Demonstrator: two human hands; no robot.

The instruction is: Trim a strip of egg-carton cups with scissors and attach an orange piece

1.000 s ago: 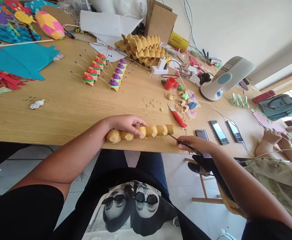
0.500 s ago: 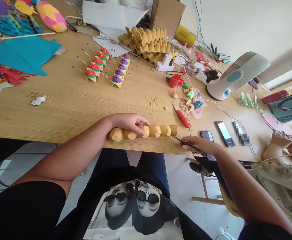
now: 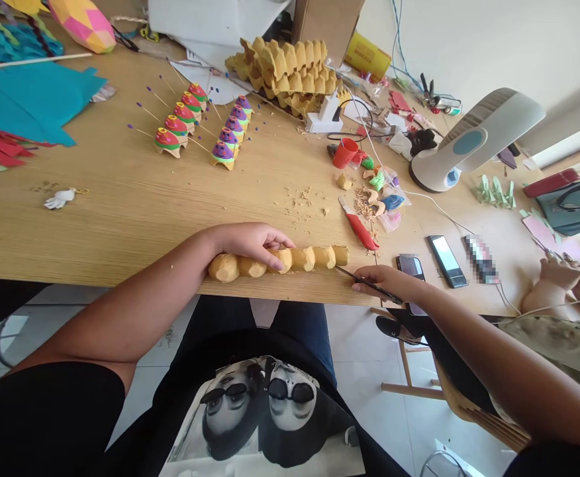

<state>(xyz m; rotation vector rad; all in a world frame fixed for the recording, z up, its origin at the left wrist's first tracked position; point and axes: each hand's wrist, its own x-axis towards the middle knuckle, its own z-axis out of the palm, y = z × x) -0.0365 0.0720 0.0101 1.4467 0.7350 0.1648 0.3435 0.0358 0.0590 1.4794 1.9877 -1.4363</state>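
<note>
Okay, counting stuff on the table (image 3: 136, 218): one bare egg-carton strip (image 3: 302, 258), six bumps by my count, and one pair of scissors (image 3: 347, 272). Behind those are two painted strips, one red (image 3: 183, 111) and one purple (image 3: 229, 136), plus one stack of egg trays (image 3: 285, 69). Over to the right there's one red knife (image 3: 362, 230), one red cup (image 3: 344, 154), one fan (image 3: 469, 142) and three phones (image 3: 447, 260), the far one blurred out. Someone else's two hands (image 3: 557, 273) are past those.

As for the strip, it lies sideways near the table's front edge. The left hand (image 3: 257, 240) is clamped over its middle, thumb on the near side, fingers round the far side, with three bumps sticking out right of the thumb. The right hand (image 3: 377, 281) has its fingers closed round the scissors, just off the strip's right end. The tip's right by the joint before the last bump; can't tell if it's touching.
</note>
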